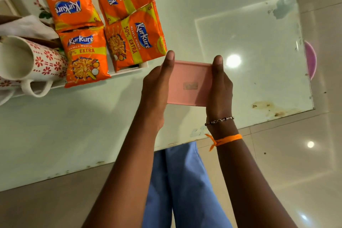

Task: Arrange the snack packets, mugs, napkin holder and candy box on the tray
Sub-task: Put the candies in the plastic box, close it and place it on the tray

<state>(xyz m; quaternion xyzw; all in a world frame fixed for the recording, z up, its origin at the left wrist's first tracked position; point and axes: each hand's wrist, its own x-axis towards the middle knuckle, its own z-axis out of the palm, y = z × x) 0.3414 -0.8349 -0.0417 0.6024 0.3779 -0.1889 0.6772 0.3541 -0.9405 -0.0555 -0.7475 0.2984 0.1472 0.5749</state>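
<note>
A pink candy box (189, 84) is held above the glass table between my left hand (157, 87) and my right hand (220, 85), thumbs on its top edge. It sits just right of the white tray (129, 69). Several orange Kurkure snack packets (135, 39) lie on the tray. A white mug with red flowers (37, 59) lies on its side at the tray's left. White napkins (27, 26) in a holder show behind the mug, partly cut off by the frame.
The glass table top (249, 33) stretches to the right of the box, with stains near its right edge. A pink round object (311, 59) shows past that edge. Tiled floor and my blue trousers (181, 181) lie below the near edge.
</note>
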